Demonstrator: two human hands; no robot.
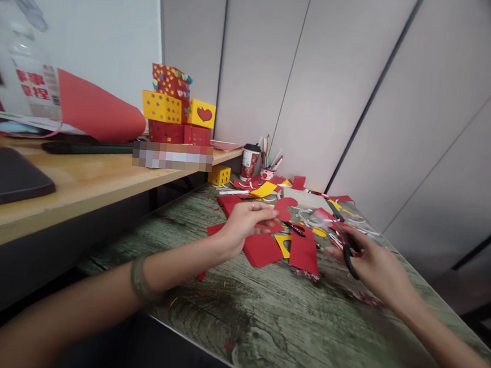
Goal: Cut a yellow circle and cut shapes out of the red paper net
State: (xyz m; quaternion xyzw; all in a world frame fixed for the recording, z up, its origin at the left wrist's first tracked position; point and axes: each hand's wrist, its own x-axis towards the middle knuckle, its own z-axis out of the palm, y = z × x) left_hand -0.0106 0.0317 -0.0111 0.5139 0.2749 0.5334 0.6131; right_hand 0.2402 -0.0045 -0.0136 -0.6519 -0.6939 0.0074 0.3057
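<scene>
Between the thumb and fingers of my left hand point(244, 223) is a red paper heart point(286, 209), held up above the table. My right hand point(377, 268) grips black-handled scissors point(349, 254), their blades pointing away to the upper left, apart from the heart. Below and between the hands lie red paper pieces point(305, 251) and a yellow piece with a hole cut in it point(282, 245). A dark pen point(295, 229) rests across the red paper.
On the wooden shelf point(80, 179) at left stand stacked red and yellow paper boxes point(162, 106), a bottle point(35, 77) and a phone point(10, 177). A lidded paper cup point(250, 163) and a pen holder point(267, 173) stand at the back of the table point(268, 333), among paper scraps.
</scene>
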